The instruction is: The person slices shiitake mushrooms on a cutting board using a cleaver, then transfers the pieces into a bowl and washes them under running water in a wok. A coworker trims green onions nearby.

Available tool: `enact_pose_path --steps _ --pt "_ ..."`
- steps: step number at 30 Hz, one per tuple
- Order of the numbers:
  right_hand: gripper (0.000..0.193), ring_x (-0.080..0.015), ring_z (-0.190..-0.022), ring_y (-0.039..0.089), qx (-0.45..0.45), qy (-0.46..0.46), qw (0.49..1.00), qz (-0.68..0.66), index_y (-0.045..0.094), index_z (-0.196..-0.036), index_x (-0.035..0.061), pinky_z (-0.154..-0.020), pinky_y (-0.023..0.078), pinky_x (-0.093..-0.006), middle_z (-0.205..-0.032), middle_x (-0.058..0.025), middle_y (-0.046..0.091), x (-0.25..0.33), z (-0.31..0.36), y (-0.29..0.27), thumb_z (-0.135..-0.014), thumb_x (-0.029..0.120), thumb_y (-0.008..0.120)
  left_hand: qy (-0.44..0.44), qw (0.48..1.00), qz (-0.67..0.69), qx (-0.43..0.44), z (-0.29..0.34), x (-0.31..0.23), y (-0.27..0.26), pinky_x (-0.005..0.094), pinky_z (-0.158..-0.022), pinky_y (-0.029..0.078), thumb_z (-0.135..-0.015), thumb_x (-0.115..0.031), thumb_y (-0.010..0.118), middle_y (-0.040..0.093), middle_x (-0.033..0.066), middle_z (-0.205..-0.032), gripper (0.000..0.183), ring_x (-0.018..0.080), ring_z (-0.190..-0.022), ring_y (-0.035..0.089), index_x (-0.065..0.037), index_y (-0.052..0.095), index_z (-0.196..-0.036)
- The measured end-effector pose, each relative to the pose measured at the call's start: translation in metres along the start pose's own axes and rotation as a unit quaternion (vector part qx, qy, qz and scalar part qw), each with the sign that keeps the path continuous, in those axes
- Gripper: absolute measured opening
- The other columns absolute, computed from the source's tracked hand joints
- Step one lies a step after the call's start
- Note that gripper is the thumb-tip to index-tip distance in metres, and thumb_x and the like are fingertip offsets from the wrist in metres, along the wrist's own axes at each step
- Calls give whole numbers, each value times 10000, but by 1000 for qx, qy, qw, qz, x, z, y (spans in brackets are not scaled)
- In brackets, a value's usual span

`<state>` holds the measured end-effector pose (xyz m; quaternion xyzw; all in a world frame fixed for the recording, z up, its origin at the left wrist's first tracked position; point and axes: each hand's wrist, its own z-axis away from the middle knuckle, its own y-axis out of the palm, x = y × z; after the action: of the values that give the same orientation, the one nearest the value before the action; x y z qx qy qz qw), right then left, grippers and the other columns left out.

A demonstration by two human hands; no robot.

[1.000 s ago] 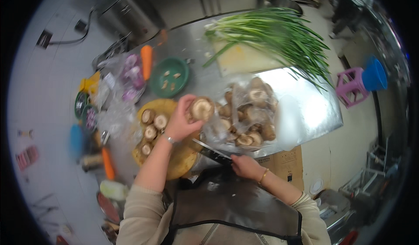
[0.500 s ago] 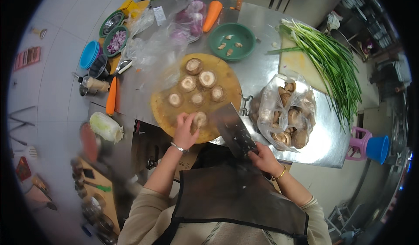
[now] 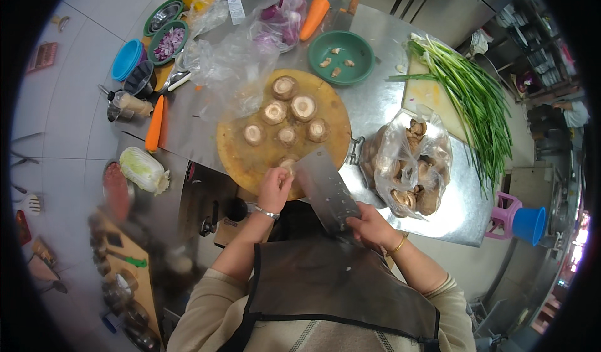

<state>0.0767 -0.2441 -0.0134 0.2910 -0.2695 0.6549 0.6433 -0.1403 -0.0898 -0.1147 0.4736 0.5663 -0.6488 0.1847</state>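
Head view: the steel table carries the work, with a round wooden board at its near side. Spring onions lie at the right, partly across a pale board. Nearer the person, a clear bag of brown mushrooms stands just right of the round board. The cleaver is tilted, its far corner over the near part of the round board; a green bowl sits beyond that board. The right hand is closed around the cleaver's handle. The left hand has its fingers curled against the near side of one mushroom at the board's near edge; whether it grips or merely steadies cannot be determined. Six further mushrooms rest beyond it, most pale stem side up. Change noted: a second ago the left hand held a mushroom raised beside the bag; half a second ago the blade stood farther from the edge mushroom. Blade and mushroom are now close together, which is judged to leave little clearance for the left fingertips. Contact between them is not discernible.
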Motion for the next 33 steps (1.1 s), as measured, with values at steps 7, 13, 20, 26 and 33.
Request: enact_pose_path --steps 7,13,20,26,33 --pt "214 -158 -505 557 12 -29 998 50 508 -1031 -29 -497 462 -315 -659 -101 575 4 -29 19 -860 98 527 -26 1000 -11 14 2 9 -10 340 -633 465 -755 -70 678 554 102 -773 193 249 -690 563 -40 541 -887" --pt "219 -201 -570 593 -88 -175 923 332 503 -1024 -40 -543 471 -351 -682 -125 590 -14 -26 21 -832 63 528 -62 998 -28 18 6 22 2 326 -620 462 -744 -71 680 539 84 -741 193 226 -653 556 -61 531 -866" --pt "232 -143 -517 559 -18 -29 997 63 498 -1068 -25 -508 458 -304 -702 -91 581 -7 -20 8 -875 97 539 -306 770 558 31 -12 38 -33 246 -528 450 -832 -31 549 579 27 -811 159 111 -662 559 -58 552 -989" --pt "275 -92 -500 515 -45 -42 998 -22 479 -1155 4 -472 433 -250 -648 -23 538 -12 -3 -11 -889 61 518 -374 781 500 12 -40 35 -35 248 -508 452 -827 -194 646 596 39 -835 193 139 -629 564 -38 600 -931" --pt "211 -169 -513 538 -128 -55 990 28 518 -1047 2 -507 444 -313 -638 -90 564 -50 9 -21 -860 90 558 -2 998 -48 35 -36 13 -4 331 -725 465 -738 -175 729 594 112 -881 261 276 -781 578 17 552 -725"
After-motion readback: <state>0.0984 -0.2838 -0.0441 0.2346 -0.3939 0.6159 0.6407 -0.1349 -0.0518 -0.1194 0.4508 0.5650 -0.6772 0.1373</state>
